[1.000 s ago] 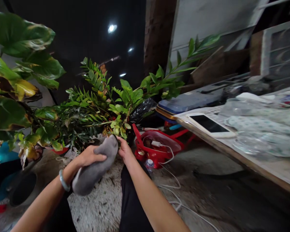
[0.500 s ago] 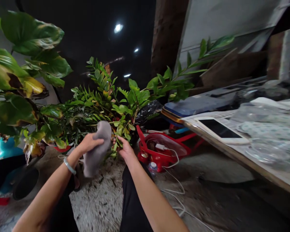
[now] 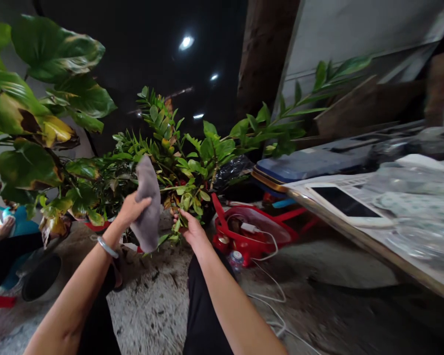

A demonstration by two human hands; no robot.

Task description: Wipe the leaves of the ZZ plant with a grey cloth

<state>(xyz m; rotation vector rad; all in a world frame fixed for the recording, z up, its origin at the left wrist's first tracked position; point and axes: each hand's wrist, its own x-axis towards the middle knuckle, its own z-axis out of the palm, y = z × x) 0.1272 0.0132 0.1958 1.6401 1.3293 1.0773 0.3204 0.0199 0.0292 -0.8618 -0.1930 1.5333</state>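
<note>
A grey cloth (image 3: 148, 207) hangs from my left hand (image 3: 133, 209), whose fingers are wrapped round it, with a bracelet on the wrist. My right hand (image 3: 191, 228) is closed round a leafy green stem (image 3: 187, 201) low in the plant, and its fingertips are partly hidden by leaves. The potted plant (image 3: 210, 148) spreads green leaves behind both hands, with a long branch reaching right. The cloth is just left of the held stem, apart from my right hand.
Large yellowing leaves (image 3: 29, 162) hang at the left. A red bag (image 3: 255, 241) with a white charger and cable stands on the floor. At the right, a table (image 3: 340, 227) holds a white tablet (image 3: 350, 204) and plastic bags. Another person's hand (image 3: 5, 229) shows far left.
My left hand and the cloth have moved up and slightly left, away from the stem. My right hand stays at the stem. The view has shifted a little left.
</note>
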